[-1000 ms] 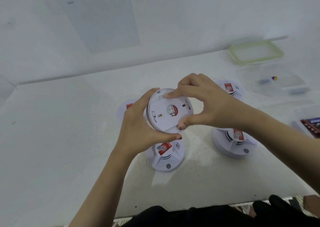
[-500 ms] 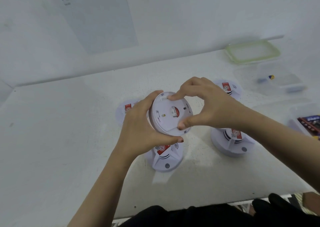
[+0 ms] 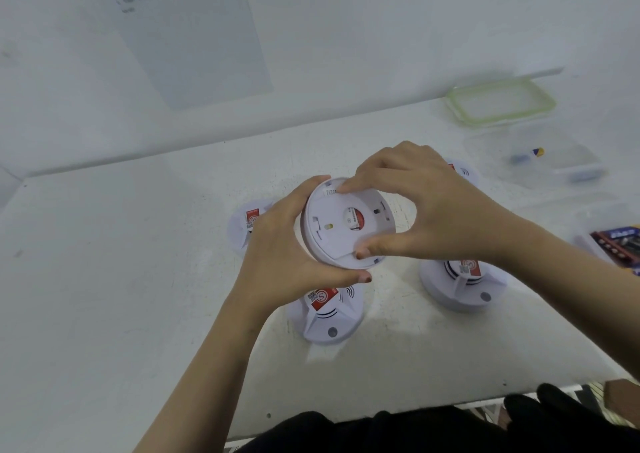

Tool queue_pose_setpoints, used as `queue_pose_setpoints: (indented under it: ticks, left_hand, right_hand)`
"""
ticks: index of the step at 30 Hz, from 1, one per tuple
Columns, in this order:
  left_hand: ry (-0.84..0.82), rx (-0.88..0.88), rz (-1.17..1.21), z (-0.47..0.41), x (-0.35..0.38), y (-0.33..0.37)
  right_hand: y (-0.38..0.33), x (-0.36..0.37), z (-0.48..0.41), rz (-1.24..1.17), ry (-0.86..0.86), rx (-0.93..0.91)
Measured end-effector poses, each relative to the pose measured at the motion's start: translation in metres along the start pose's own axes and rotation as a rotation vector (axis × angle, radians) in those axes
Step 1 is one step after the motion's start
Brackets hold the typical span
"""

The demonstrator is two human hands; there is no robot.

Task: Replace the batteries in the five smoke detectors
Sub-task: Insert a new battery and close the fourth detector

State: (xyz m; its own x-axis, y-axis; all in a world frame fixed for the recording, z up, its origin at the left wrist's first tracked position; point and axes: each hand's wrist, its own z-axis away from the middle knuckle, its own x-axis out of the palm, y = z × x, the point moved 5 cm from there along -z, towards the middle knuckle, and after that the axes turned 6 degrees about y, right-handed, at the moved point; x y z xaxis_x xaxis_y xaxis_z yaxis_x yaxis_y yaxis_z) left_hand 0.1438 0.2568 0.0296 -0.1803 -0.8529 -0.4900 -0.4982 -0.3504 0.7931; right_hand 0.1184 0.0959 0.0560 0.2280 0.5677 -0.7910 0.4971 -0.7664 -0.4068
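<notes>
A round white smoke detector (image 3: 341, 226) is held above the table with its back plate tilted toward me; a small red-and-white round label sits at the plate's centre. My left hand (image 3: 284, 262) grips its left rim and underside. My right hand (image 3: 426, 207) pinches the back plate, index finger at the top edge and thumb at the lower edge. Several more white detectors rest on the table: one near me (image 3: 327, 317), one at the right (image 3: 462, 284), one at the left behind my left hand (image 3: 247, 226), and one far right mostly hidden by my right hand (image 3: 465, 172).
A clear plastic box (image 3: 568, 165) holding a small battery stands at the back right, its green-rimmed lid (image 3: 500, 101) behind it. A dark battery pack (image 3: 620, 245) lies at the right edge. A printed sheet (image 3: 187, 30) hangs on the wall. The table's front edge (image 3: 415, 407) is near my body.
Both hands have carried the detector slightly down and toward me. Its back plate has turned a little between my hands; the grips are the same.
</notes>
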Motion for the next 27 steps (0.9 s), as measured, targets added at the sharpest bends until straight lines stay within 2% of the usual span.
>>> queue_pose_setpoints:
  ticks: [9, 17, 27]
  left_hand:
    - [0.020, 0.100, 0.036, -0.001, -0.005, 0.013]
    - [0.054, 0.065, -0.003, 0.003, -0.003, 0.008]
    - [0.114, 0.134, -0.109, 0.004, -0.001, 0.012]
  right_hand:
    - [-0.006, -0.006, 0.000, -0.030, 0.067, -0.038]
    - [-0.014, -0.005, 0.003, 0.128, 0.109, -0.057]
    - [-0.015, -0.006, 0.008, 0.171, 0.167, -0.032]
